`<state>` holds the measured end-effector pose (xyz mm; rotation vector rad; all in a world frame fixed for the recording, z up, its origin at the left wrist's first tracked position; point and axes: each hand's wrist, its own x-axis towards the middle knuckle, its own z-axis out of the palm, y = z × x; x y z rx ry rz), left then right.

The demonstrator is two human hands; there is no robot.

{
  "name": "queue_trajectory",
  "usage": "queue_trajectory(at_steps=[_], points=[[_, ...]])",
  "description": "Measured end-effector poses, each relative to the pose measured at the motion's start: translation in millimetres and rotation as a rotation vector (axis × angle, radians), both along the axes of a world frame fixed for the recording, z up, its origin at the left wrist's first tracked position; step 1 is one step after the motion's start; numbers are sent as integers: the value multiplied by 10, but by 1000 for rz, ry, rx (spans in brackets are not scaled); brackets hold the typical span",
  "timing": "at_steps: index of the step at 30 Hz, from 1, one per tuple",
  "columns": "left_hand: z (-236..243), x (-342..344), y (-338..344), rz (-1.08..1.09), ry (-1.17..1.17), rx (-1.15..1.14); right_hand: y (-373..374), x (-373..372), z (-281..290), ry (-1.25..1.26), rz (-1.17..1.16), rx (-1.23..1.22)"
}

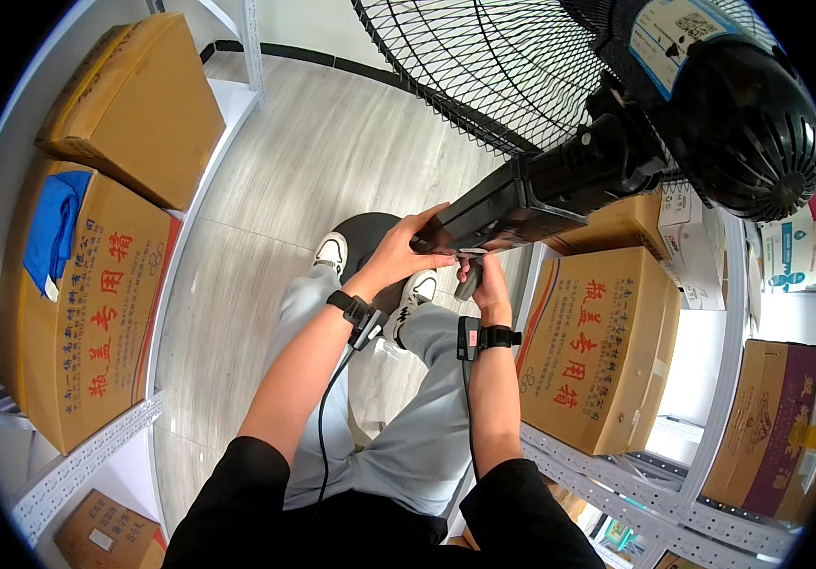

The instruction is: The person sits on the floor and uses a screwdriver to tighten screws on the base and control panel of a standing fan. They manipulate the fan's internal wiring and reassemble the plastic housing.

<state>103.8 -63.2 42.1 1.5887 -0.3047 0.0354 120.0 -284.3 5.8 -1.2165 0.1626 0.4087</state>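
A black standing fan's neck and housing point(503, 204) reach down from the upper right, joined to a wire cage point(474, 57) and motor point(740, 123). My left hand point(403, 251) is wrapped round the lower end of the black housing. Just right of it, my right hand point(482, 284) grips a short grey piece point(468, 281) below a small silvery part point(472, 251) on the housing; whether that is a handle or a tool I cannot tell. The round black base point(359, 230) lies on the floor by my shoes, partly hidden by my left hand and legs.
White metal shelving point(231, 100) on the left holds cardboard boxes point(171, 104) and a folded blue cloth point(55, 223). Shelving point(712, 417) on the right carries more cartons point(598, 351), white packages point(688, 242) and a purple-banded box point(759, 427). Grey wood-look floor point(275, 142) runs between them.
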Motion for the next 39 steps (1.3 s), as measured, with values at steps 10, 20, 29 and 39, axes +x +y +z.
queue_trajectory(at_steps=[10, 20, 29, 39], points=[[72, -19, 30, -36, 81, -63, 68, 15, 39, 139, 15, -107], [64, -7, 1, -55, 91, -134, 82, -138, 493, -410, -501, -67], [318, -33, 1, 80, -176, 28, 119, -37, 1725, -657, -140, -131], [1376, -3, -233, 294, -391, -160, 92, -1, 1724, -575, -150, -99]])
